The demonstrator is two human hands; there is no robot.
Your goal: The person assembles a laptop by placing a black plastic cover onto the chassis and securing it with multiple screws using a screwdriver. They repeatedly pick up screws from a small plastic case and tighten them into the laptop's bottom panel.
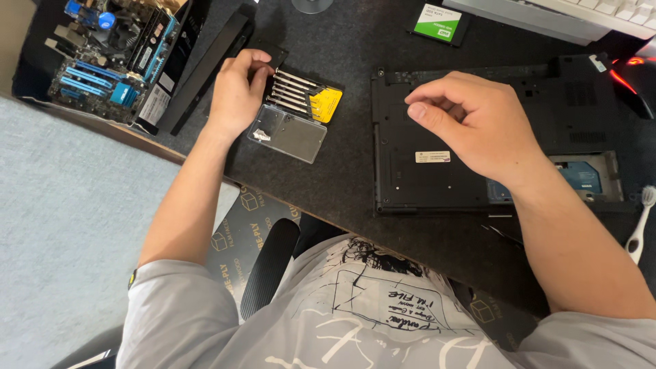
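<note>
The left hand (236, 92) lay on the dark desk (342, 41) with its fingers (260, 68) curled together over the top end of an open screwdriver case (295, 113). The fingertips touched the upper edge of the case, just beside the row of small screwdrivers (290, 92) with their yellow holder (326, 104). Below the fingers, under the heel of the hand, the clear lid (290, 133) of the case lay flat, with a few small screws (262, 135) in it. Beyond the fingers, a black strip (208, 68) lay slantwise, and a motherboard (113, 58) with blue slots sat farther out from it.

The right hand (471, 123) hovered over a black laptop (478, 147) lying bottom-up on the desk. Its fingers (437, 102) were pinched together, thumb against forefinger; whether they held anything I could not tell. Under the palm sat a white label (432, 156). Toward the wrist, an open bay showed a drive (581, 176) with a blue label. Past the fingertips, well apart, lay a green-and-white drive (439, 22), and a white keyboard (588, 14) sat at the far edge. A white toothbrush (641, 225) lay beside the forearm, off the laptop's end.
</note>
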